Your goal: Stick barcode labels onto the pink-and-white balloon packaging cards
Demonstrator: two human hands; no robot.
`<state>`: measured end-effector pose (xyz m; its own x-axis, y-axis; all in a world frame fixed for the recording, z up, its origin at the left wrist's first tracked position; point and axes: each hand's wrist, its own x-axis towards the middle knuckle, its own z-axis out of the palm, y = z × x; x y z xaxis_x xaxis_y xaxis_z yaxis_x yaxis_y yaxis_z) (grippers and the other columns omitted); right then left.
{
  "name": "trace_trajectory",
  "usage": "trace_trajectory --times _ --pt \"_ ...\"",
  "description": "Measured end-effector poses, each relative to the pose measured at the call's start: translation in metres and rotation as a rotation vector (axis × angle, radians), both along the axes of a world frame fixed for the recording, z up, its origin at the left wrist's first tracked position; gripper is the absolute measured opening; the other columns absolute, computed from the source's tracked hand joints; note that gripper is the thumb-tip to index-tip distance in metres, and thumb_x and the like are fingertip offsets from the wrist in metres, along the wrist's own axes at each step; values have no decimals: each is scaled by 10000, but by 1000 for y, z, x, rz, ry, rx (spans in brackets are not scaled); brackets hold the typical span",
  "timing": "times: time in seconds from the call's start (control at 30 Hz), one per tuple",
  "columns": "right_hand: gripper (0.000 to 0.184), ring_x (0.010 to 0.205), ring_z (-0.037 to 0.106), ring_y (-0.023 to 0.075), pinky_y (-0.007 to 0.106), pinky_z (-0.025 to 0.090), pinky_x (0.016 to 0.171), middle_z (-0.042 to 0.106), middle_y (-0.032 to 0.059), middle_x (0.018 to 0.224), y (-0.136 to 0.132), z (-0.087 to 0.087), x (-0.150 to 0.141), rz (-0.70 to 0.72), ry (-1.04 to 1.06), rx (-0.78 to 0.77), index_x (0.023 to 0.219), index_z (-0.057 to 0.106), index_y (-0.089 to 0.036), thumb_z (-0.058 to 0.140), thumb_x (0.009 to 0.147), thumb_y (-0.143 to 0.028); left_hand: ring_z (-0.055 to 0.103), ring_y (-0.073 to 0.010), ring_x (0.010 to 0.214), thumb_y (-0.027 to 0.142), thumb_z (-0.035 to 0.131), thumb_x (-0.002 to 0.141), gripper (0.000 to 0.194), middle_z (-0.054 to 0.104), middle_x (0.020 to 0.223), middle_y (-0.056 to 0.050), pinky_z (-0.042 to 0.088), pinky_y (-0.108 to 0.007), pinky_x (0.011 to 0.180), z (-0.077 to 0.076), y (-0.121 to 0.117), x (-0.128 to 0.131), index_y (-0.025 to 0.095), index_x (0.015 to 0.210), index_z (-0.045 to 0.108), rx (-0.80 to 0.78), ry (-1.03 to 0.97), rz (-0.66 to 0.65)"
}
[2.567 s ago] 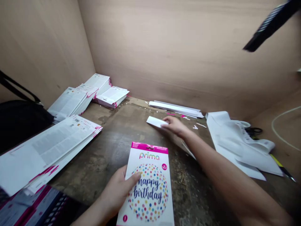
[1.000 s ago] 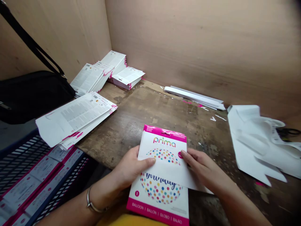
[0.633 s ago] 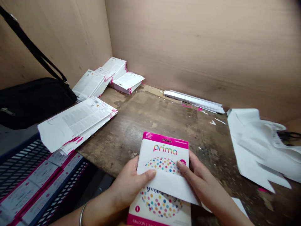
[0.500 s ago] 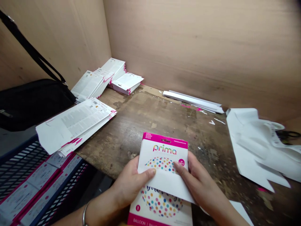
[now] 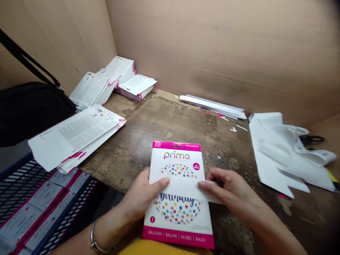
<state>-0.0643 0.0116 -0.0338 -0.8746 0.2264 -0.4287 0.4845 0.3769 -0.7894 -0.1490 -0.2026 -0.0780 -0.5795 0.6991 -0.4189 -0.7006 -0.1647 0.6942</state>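
A white and pink "prima" balloon packet [image 5: 177, 214] with a dotted round print is held upright in front of me. My left hand [image 5: 140, 198] grips its left edge, thumb on the front. A white paper strip [image 5: 182, 186] lies across the packet's front and covers part of the lettering. The left thumb presses on the strip's left end. At the packet's right edge, my right hand [image 5: 230, 187] is closed, pinching the strip between thumb and fingers. The strip's far end is hidden by that hand. Whether several packets are stacked together I cannot tell.
Packet stacks [image 5: 87, 90] stand at the back left, a loose pile [image 5: 77, 134] nearer. A blue basket [image 5: 16, 198] of packets sits lower left, below a black bag [image 5: 34, 109]. Paper strips [image 5: 212, 106] lie along the back wall; crumpled white paper [image 5: 281, 152] and scissors [image 5: 313, 139] are right.
My right hand went from picking up a strip on the table to the packet, where the strip now lies across the front. Lately it has shifted outward to the packet's right edge, the strip straighter.
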Motion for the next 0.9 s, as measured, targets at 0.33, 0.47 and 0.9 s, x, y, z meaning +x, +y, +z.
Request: trace_trajectory --times 0.33,0.47,0.9 --pt "363 544 452 111 213 319 467 511 -24 607 8 -8 -5 31 -16 57 626 465 -181 622 767 -475 651 -315 966 303 753 697 488 668 1102 -170 502 -429 865 -4 2 3 135 1112 561 8 3 22" --pt "291 623 537 175 276 421 527 577 15 681 4 -6 2 46 135 364 693 536 -198 613 777 -465 654 -317 957 296 753 695 480 667 1100 -177 514 -425 848 -6 2 2 124 1095 552 -39 19 53" --pt "381 1181 522 266 373 484 965 503 192 1317 -61 -40 22 28 688 886 1241 542 -36 492 889 -169 671 -305 908 295 739 713 503 689 1062 -143 562 -410 779 7 11 1 131 1124 501 -122 136 180"
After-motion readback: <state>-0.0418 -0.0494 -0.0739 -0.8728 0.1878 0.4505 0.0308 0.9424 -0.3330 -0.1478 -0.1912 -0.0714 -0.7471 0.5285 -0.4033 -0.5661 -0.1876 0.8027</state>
